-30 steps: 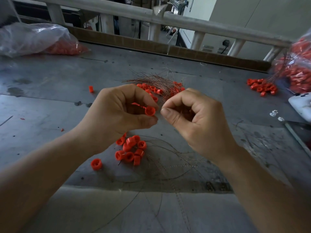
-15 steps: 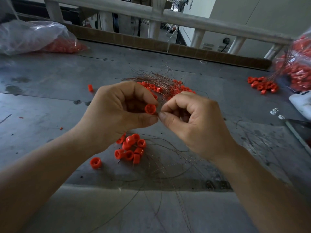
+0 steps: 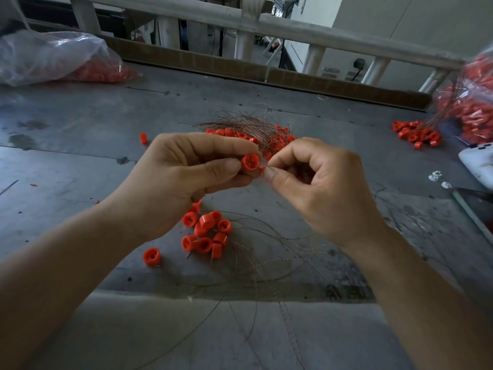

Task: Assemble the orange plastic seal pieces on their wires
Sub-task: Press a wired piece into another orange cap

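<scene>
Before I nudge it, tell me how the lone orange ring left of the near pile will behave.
The lone orange ring looks like small hollow plastic: probably light and stiff. Its wall is round, so a push could send it rolling on the flat table.

Left hand (image 3: 170, 182) grips orange seal cap (image 3: 250, 161); right hand (image 3: 317, 188) pinches small orange piece (image 3: 262, 168) (just beside cap).

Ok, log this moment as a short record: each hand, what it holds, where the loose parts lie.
left hand: grips an orange seal cap, open end toward the camera
right hand: pinches a small orange piece beside that cap
loose caps: clustered on the table below the hands, thin wires beside them
wire bundle: beyond the hands, among orange pieces
plastic bags: far left and far right
</scene>
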A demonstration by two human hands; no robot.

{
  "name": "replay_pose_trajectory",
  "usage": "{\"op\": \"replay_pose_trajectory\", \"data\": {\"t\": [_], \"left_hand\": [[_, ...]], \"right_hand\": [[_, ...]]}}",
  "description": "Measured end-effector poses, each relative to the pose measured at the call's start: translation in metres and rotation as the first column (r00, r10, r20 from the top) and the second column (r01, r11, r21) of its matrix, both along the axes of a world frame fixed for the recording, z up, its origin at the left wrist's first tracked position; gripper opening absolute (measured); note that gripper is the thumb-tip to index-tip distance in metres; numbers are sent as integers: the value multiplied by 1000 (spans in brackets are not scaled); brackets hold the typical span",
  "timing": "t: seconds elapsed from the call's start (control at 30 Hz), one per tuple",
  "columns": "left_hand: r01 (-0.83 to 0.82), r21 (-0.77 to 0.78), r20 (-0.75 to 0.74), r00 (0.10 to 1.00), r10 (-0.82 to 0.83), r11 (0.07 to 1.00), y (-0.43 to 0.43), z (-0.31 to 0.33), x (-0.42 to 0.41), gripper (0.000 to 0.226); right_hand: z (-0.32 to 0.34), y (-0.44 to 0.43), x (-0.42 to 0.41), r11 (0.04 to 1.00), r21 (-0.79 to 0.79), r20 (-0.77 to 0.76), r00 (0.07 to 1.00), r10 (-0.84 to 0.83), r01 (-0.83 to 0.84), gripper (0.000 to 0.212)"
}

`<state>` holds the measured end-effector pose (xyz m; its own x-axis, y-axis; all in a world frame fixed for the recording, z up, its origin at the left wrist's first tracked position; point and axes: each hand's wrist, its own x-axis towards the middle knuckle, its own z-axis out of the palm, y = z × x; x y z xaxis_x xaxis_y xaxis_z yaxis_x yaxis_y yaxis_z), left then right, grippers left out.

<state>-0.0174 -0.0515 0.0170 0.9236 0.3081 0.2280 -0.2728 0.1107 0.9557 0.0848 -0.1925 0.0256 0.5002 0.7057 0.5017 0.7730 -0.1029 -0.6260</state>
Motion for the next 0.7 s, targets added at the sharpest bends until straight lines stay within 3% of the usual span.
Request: {"op": "replay_pose_trajectory", "data": {"t": [0.5,0.7], "left_hand": [[68,-13,33,997,-68,998,7,-6,1,24],[130,125,-41,991,-126,984,16,-12,0,42]], "right_hand": [[2,-2,0,1000,-5,14,1000,-3,3,8],[2,-3,1,1000,-13,-27,999,24,-24,9]]}}
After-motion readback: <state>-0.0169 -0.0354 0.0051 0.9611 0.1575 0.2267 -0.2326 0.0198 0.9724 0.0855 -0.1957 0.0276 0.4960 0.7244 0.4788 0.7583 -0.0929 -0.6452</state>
